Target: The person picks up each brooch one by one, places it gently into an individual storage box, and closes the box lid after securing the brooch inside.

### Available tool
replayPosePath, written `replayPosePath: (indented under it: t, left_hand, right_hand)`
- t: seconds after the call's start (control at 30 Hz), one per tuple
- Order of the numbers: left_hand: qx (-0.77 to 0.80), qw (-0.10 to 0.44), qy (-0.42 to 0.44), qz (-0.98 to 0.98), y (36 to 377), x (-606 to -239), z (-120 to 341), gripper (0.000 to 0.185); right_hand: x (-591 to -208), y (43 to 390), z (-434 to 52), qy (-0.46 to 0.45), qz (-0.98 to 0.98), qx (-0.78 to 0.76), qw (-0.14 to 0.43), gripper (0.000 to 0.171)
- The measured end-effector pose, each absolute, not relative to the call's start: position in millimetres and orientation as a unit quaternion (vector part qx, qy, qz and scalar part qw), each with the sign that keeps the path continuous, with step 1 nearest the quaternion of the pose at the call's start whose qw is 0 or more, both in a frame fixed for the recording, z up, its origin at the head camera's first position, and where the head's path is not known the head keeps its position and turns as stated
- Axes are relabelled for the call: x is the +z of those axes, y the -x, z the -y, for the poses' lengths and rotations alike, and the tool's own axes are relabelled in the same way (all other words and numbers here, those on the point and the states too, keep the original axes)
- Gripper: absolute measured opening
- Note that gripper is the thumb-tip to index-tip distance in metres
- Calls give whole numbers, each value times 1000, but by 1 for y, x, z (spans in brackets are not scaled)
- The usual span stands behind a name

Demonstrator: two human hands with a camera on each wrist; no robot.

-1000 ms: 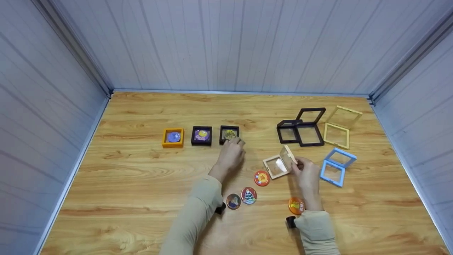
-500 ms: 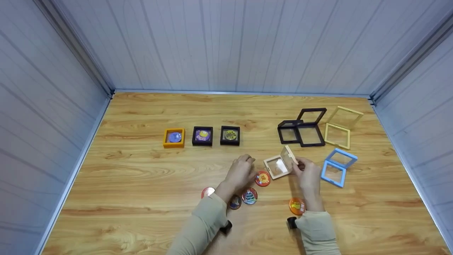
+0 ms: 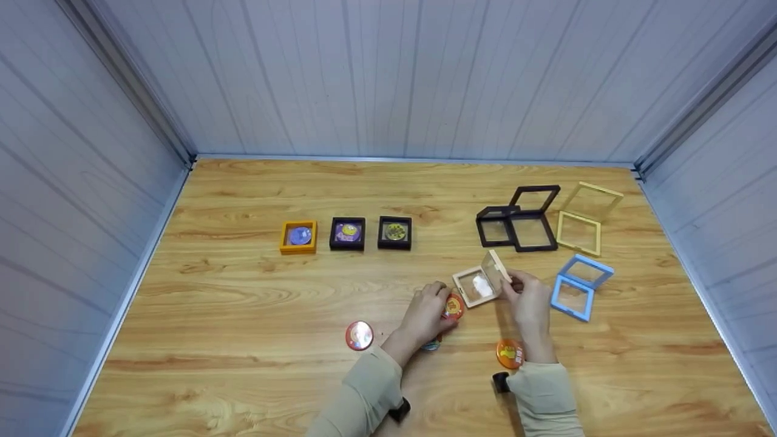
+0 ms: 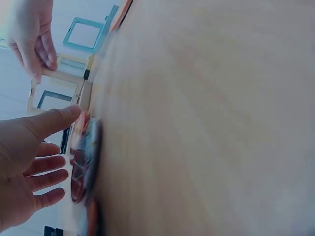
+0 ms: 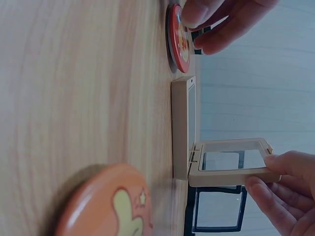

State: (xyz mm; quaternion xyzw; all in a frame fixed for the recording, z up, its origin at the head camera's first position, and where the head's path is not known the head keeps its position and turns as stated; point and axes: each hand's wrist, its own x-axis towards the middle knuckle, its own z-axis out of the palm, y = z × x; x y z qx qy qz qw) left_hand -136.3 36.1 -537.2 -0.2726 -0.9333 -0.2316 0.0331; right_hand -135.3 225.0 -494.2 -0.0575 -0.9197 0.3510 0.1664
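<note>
My left hand (image 3: 423,315) reaches over a red-and-yellow round badge (image 3: 453,307), thumb and fingers spread around it; contact is hard to tell. In the left wrist view the fingers look loose and apart. Between thumb and fingertips, my right hand (image 3: 529,305) pinches the raised lid of a beige display case (image 3: 476,287). The case stands hinged open on the table, its base lying flat beside the red-and-yellow badge. Under the left hand a Christmas-tree badge (image 3: 431,345) is mostly covered. An orange badge (image 3: 509,353) lies near the right wrist.
On the left stand an orange case (image 3: 298,249) and two black cases (image 3: 347,245), each holding a badge. A red-rimmed badge (image 3: 359,335) lies left of the left wrist. At right are opened black frames (image 3: 534,247), a yellow frame (image 3: 578,249) and a blue frame (image 3: 570,314).
My left hand has left the right-hand black case of the row and come down and right to the red-and-yellow badge. The right hand keeps holding the beige lid in the same place.
</note>
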Motion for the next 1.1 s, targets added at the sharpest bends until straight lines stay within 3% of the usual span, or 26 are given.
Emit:
replayPosePath:
  t: [0.53,1.1]
  left_hand:
    - [-221,64,279,932,135,-546,-44,42]
    - [-245,59,268,930,144,-533,-56,38]
  right_hand:
    - [-494,134,-226,57,915,364,167,18]
    - [-494,134,-225,58,911,377,158,18]
